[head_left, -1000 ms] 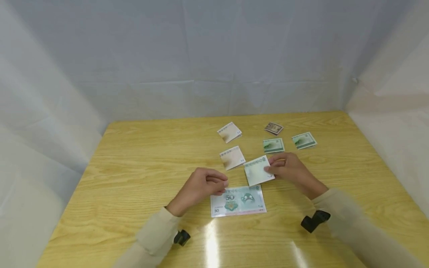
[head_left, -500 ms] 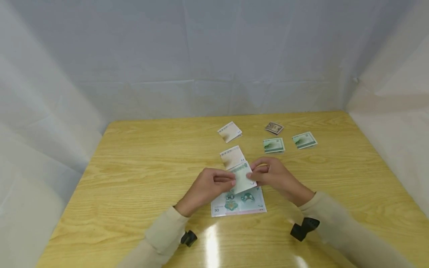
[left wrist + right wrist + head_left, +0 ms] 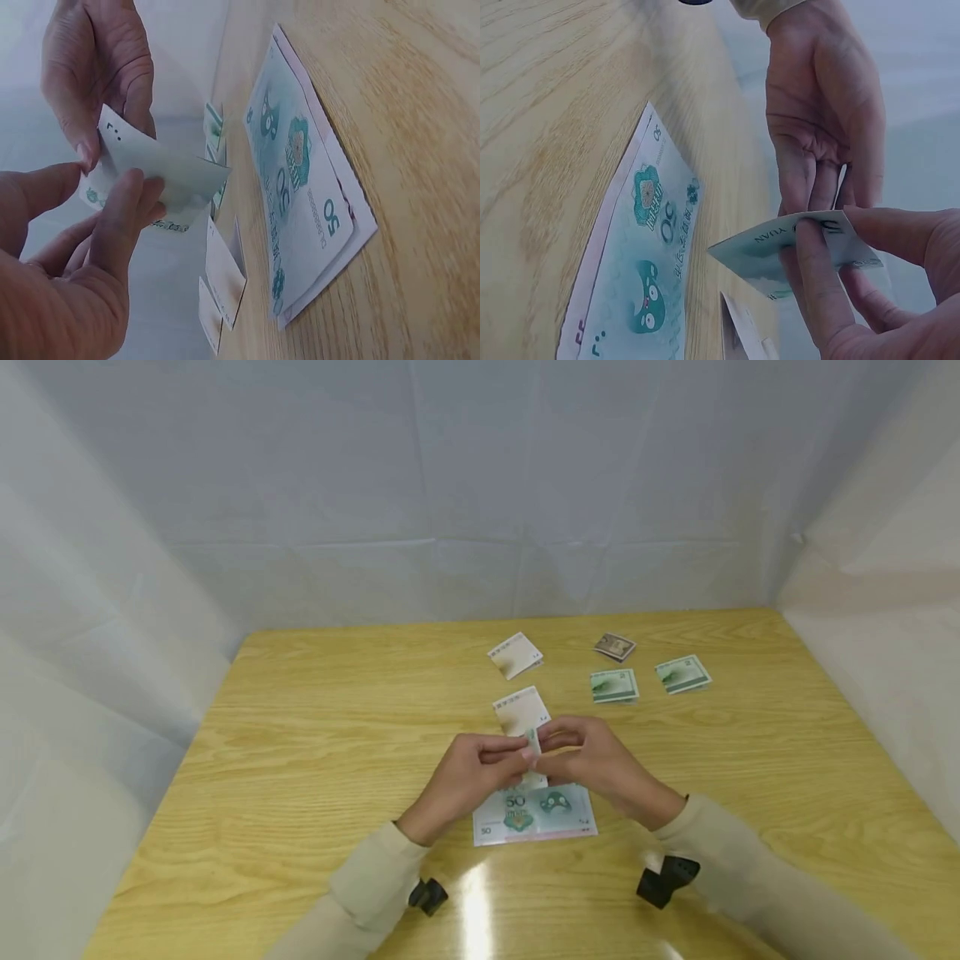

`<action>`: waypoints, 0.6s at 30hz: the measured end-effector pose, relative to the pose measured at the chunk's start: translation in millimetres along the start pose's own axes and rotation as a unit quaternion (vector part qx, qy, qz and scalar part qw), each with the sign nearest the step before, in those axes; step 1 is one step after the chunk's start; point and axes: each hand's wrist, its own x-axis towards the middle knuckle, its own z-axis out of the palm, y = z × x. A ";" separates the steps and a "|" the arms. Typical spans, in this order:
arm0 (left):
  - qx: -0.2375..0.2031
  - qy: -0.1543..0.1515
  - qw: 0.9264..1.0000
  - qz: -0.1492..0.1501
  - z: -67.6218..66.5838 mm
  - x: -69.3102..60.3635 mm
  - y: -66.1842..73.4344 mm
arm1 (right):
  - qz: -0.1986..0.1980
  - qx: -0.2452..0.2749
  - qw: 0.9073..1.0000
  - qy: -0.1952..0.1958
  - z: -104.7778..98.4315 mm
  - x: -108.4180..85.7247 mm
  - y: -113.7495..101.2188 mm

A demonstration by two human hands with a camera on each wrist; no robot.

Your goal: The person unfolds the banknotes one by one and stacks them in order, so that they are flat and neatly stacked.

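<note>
Between both hands, above the table, is a folded pale green note [image 3: 165, 176]; in the right wrist view its inner side [image 3: 761, 251] shows "YUAN". The left hand [image 3: 468, 781] pinches its left part between thumb and fingers. Thumb and fingertips of the right hand [image 3: 603, 768] pinch the other side, the two hands nearly touching. Below them a flat green 50 note [image 3: 536, 818] lies on top of a pinkish note [image 3: 365, 225], whose edge sticks out.
Behind the hands lie two folded pale brown notes [image 3: 521, 708], one farther back [image 3: 514, 655]. To their right are two folded green notes [image 3: 613, 686] and a small folded brown note [image 3: 615, 647]. A pale curtain [image 3: 480, 485] stands behind the wooden table [image 3: 300, 760].
The right hand has moved left with the folded note, and the left hand has taken hold of it. The note now appears narrower, bent between the fingers.
</note>
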 end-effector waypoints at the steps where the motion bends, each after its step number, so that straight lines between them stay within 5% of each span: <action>1: -0.008 0.002 1.000 0.000 1.1 -0.1 0.1 | -0.004 0.000 1.000 0.000 0.9 -0.5 0.4; 11: -0.041 0.025 0.999 0.014 3.9 0.0 2.4 | -0.036 0.006 0.999 -0.020 5.8 -1.6 2.6; 18: -0.054 0.010 0.998 0.015 2.8 0.4 3.2 | -0.036 0.011 0.999 -0.021 6.4 -1.7 2.1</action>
